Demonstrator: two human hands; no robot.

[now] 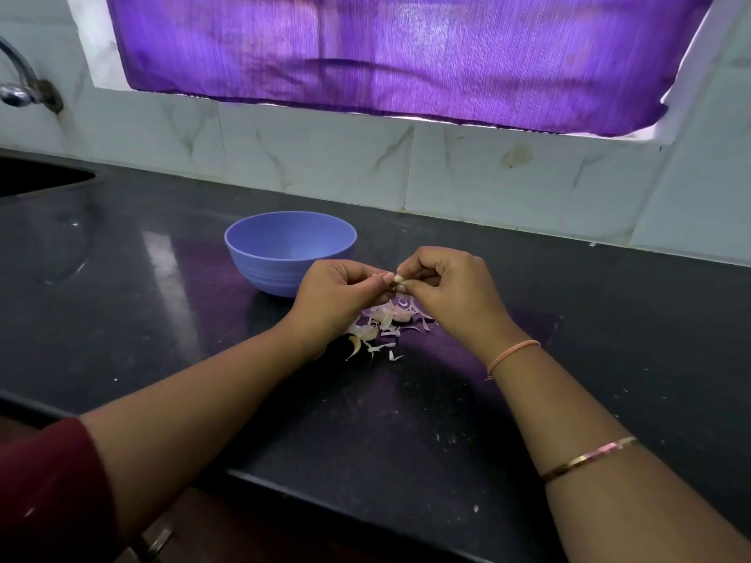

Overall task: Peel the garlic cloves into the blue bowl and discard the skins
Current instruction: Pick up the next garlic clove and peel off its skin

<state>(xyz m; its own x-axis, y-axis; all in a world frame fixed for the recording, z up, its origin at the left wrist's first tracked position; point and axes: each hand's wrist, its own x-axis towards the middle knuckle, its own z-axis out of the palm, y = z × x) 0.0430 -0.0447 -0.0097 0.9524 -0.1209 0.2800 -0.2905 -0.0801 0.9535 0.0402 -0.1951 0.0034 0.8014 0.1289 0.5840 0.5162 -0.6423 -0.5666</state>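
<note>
The person works over a dark counter (528, 420), both hands raised just above it and meeting in front of the bowl (284, 253). The left hand (337, 294) pinches a clove (399, 278) between thumb and fingertips; the right hand (451, 286) closes on the same clove from the other side, its fingertips at the clove's end, as if picking at the skin. Only a small pale part of the clove shows between the 2 hands, so how much skin is left on it cannot be told.

Directly below the hands lies a loose heap of skins (386, 319) with a few pale pieces that may be unpeeled cloves (too small to be sure). The bowl stands just behind the hands; its visible inner wall is bare, and its bottom is hidden.

The clove is likely light and firm, and slippery once bared, so a pinch across its sides should hold it best while the other hand lifts the skin from one end. The skins look papery and weightless; they would tear easily, cling to fingers and scatter at a breath, so gathering them calls for a sweep into a cupped palm.
</note>
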